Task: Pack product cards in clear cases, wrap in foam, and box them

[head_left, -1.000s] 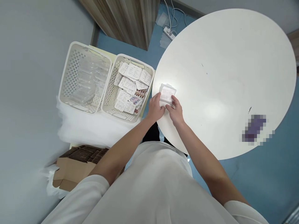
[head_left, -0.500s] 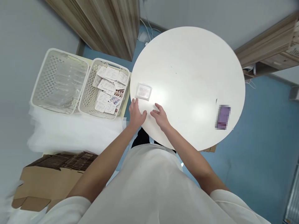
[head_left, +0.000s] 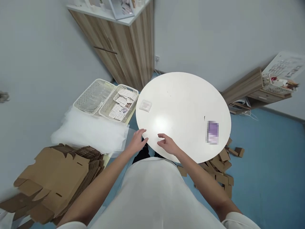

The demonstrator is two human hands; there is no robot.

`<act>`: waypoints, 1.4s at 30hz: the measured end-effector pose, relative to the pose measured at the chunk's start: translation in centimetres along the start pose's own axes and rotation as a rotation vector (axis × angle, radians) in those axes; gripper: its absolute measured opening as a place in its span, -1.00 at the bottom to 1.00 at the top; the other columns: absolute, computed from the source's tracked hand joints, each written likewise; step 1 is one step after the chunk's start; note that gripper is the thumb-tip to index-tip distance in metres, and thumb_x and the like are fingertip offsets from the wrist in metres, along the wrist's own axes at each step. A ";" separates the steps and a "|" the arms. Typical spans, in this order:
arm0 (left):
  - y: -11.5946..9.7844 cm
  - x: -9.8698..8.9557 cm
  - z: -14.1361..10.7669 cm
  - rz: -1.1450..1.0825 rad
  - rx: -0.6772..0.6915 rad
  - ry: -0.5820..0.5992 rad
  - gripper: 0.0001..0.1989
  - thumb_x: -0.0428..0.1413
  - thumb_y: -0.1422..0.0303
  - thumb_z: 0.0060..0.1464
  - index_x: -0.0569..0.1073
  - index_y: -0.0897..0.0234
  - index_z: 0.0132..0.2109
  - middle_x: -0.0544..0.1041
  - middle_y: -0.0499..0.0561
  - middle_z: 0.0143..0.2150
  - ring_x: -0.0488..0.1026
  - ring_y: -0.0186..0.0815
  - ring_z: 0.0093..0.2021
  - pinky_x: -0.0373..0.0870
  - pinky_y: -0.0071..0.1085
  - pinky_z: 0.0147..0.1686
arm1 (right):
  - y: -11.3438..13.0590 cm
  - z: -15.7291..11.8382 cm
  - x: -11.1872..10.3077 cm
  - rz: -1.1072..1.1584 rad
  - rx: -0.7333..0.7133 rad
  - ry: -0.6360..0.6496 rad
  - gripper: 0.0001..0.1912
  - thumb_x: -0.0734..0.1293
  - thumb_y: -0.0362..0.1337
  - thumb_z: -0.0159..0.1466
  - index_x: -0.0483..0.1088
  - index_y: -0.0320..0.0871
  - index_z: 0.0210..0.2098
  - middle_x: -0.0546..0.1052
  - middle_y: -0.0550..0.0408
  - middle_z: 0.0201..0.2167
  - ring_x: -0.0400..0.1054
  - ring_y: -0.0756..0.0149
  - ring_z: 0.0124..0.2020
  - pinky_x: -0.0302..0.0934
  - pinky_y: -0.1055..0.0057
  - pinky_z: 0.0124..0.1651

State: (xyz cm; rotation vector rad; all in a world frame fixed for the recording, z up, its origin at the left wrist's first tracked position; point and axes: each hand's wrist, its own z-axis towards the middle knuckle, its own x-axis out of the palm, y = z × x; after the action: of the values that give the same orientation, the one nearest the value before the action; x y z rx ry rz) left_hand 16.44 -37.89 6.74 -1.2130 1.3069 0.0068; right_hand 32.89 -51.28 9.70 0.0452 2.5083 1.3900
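Observation:
Over the near edge of the round white table (head_left: 186,95), my left hand (head_left: 138,140) hangs with its fingers apart and nothing in it. To its right, my right hand (head_left: 167,143) is above the tabletop, fingers loosely curved and thumb apart, also holding nothing. A small flat clear packet (head_left: 145,106) with pale contents lies on the table's left side, beyond both hands and touched by neither. What is inside the packet is too faint to make out.
Left of the table stand a basket (head_left: 102,109) of printed cards and another basket (head_left: 77,101) with clear plastic pieces. Nearer are a white sheet stack (head_left: 90,130) and flattened cardboard boxes (head_left: 57,175). A blurred purple item (head_left: 213,132) lies on the table's right; small cartons (head_left: 222,168) lie on the floor.
My view has tilted up, showing more of the cabinet and walls. Both hands have drawn back from the packet toward me, the left one most clearly. The packet stays on the table.

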 end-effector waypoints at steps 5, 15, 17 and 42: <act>-0.3 -0.4 -3.1 -0.002 0.009 -0.014 -0.61 0.01 0.24 0.03 0.30 0.22 0.03 0.31 0.10 0.09 0.21 -0.14 0.12 0.16 -0.20 0.08 | 0.1 0.7 1.3 -0.114 -0.079 0.097 -0.59 0.27 -0.22 0.12 0.27 -0.03 -0.01 0.37 -0.01 0.00 0.39 0.31 -0.22 0.28 0.26 -0.16; 4.6 -5.1 -8.5 0.002 -0.149 -0.244 -0.62 0.00 0.28 0.04 0.32 0.26 0.02 0.40 0.10 0.01 0.32 -0.16 0.03 0.25 -0.23 0.00 | 4.2 4.2 7.8 -0.282 -0.245 0.277 -0.61 0.24 -0.19 0.14 0.27 -0.04 -0.02 0.38 0.05 -0.01 0.36 0.33 -0.17 0.26 0.32 -0.13; 6.2 -6.0 -9.8 0.002 -0.168 -0.273 -0.62 0.00 0.28 0.03 0.33 0.28 0.01 0.41 0.12 -0.01 0.33 -0.17 0.01 0.25 -0.25 0.00 | 5.1 4.9 9.6 -0.304 -0.270 0.285 -0.61 0.24 -0.19 0.14 0.27 -0.06 -0.02 0.38 0.04 -0.01 0.36 0.33 -0.17 0.25 0.30 -0.10; 17.1 -8.7 -18.1 -0.093 -0.615 -0.438 -0.47 0.07 0.20 -0.08 0.26 0.32 0.05 0.39 0.18 -0.03 0.35 -0.08 -0.04 0.30 -0.28 -0.14 | 9.2 8.6 29.3 -0.813 -0.570 0.517 -0.38 0.25 -0.28 0.12 0.04 -0.11 0.16 0.28 -0.05 -0.04 0.28 0.26 -0.12 0.18 0.33 -0.08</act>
State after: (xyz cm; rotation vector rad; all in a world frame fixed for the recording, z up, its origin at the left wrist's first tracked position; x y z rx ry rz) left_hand -9.92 -37.27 5.54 -1.6722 0.8773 0.6128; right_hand 5.91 -34.57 6.65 -1.4124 1.9115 1.7588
